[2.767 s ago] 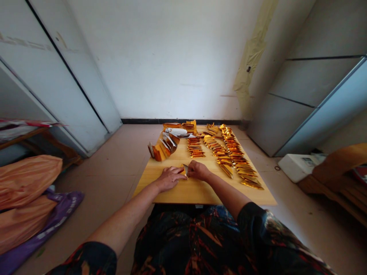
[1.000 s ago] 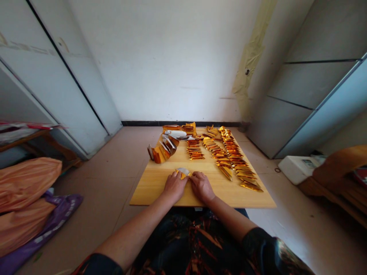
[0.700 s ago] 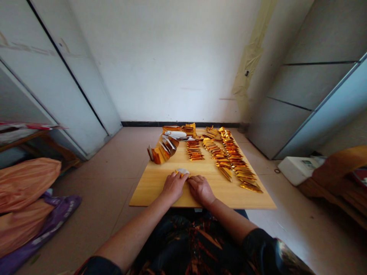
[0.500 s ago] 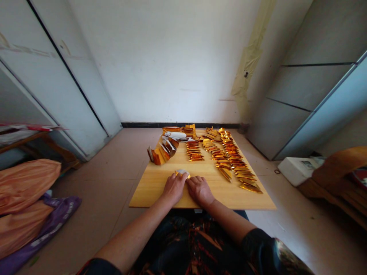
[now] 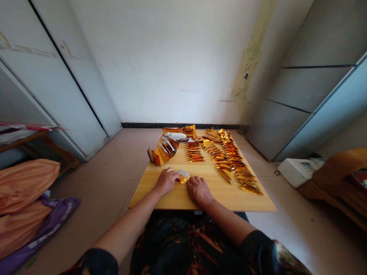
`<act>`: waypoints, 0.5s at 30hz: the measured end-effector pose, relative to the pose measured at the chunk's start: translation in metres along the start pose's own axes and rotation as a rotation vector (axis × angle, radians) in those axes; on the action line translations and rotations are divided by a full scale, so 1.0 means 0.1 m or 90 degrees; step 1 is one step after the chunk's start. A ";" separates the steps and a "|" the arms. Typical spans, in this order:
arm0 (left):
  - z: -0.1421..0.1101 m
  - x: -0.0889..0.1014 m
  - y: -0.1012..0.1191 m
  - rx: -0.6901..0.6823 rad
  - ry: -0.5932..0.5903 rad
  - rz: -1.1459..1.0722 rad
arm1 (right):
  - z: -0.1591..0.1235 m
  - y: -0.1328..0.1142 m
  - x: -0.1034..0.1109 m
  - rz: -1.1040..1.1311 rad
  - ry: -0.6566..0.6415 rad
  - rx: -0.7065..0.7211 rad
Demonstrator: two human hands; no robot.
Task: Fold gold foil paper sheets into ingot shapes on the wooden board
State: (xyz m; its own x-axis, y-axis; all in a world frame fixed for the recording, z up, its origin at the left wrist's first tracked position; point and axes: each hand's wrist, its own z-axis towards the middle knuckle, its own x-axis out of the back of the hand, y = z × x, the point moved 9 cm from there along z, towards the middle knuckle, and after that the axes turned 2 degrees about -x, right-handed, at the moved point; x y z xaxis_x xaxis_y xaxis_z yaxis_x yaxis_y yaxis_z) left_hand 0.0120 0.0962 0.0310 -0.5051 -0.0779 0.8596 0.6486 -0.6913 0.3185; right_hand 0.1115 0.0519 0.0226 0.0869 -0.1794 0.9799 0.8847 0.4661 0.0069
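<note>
A small folded piece of gold foil (image 5: 183, 176) lies on a pale wooden board (image 5: 174, 200), between my hands. My left hand (image 5: 165, 182) rests with its fingertips at the foil's left edge. My right hand (image 5: 199, 191) lies flat just right of the foil, holding nothing. Farther up the board are rows of folded gold foil pieces (image 5: 229, 160), a shorter stack (image 5: 195, 152), and a curved stack of larger foil pieces (image 5: 163, 152). A white paper roll (image 5: 174, 135) lies at the far end.
The board's near edge meets my patterned clothing. Orange sacks (image 5: 25, 187) and a purple bag (image 5: 54, 225) lie on the tiled floor to the left. To the right stand a white box (image 5: 298, 172) and a wooden furniture piece (image 5: 335, 179). Grey cabinets flank the wall.
My left hand has slid left and my right hand slightly right, uncovering the foil piece they were pressing. The foil's white underside shows less and its gold side shows more.
</note>
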 end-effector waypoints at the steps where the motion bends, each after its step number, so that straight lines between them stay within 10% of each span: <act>1: 0.01 0.01 -0.04 0.003 0.010 -0.017 | 0.02 -0.01 0.00 -0.004 -0.004 0.002; 15: 0.00 -0.02 0.00 0.014 0.026 -0.027 | 0.19 0.12 0.00 -0.027 -0.085 0.029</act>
State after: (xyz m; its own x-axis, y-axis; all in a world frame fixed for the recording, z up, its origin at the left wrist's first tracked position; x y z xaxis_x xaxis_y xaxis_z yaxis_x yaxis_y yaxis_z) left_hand 0.0135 0.0965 0.0290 -0.5549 -0.0787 0.8282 0.6388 -0.6781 0.3635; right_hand 0.1140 0.0738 0.0262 -0.0145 -0.0835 0.9964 0.8646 0.4995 0.0545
